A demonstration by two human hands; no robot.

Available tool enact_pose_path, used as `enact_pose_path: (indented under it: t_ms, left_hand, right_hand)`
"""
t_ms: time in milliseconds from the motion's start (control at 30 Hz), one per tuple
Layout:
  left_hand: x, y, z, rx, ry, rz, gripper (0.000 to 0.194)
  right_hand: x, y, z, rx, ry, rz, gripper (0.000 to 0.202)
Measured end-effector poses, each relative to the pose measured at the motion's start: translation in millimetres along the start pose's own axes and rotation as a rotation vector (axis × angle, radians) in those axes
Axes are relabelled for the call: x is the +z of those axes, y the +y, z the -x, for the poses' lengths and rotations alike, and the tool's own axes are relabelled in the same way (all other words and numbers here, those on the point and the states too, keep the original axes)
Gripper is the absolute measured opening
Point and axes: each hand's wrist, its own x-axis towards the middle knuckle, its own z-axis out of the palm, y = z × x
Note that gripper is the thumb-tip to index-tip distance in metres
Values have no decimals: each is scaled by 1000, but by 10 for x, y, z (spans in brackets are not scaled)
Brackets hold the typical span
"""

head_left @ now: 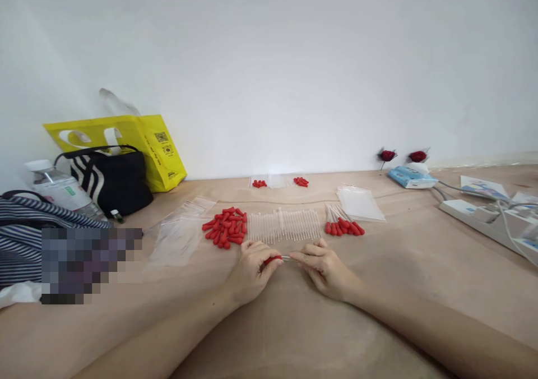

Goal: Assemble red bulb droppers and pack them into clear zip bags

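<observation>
Between the fingertips of my left hand [254,269] is a red rubber dropper bulb [273,259]. My right hand [325,269] pinches a thin, clear dropper tube [286,258], whose near end meets the bulb's mouth; how far it sits inside is hidden by the fingers. Just beyond my left hand lies a heap of loose red bulbs [226,227]. A row of clear tubes [283,225] is laid side by side in front of both hands. Past my right hand, several droppers [343,227] with red bulbs on their tubes lie fanned out.
Clear zip bags lie at left [179,236] and right [361,202]. Near the wall is a bag with red bulbs [301,182]. A yellow bag [163,155], black pouch [121,180] and bottle [63,188] stand left; tissues [409,177] and a power strip [483,219] lie right.
</observation>
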Motion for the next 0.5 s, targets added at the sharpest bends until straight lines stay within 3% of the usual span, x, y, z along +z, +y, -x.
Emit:
enact_pose_path:
  t_ms: [300, 500]
  left_hand:
    - [-6, -9, 20, 71, -51, 9, 18]
    - [0, 16, 21, 103, -45, -37, 17]
  right_hand:
    - [-25, 117, 9, -214, 18, 169, 43]
    - [-8, 76, 3, -198, 29, 160, 47]
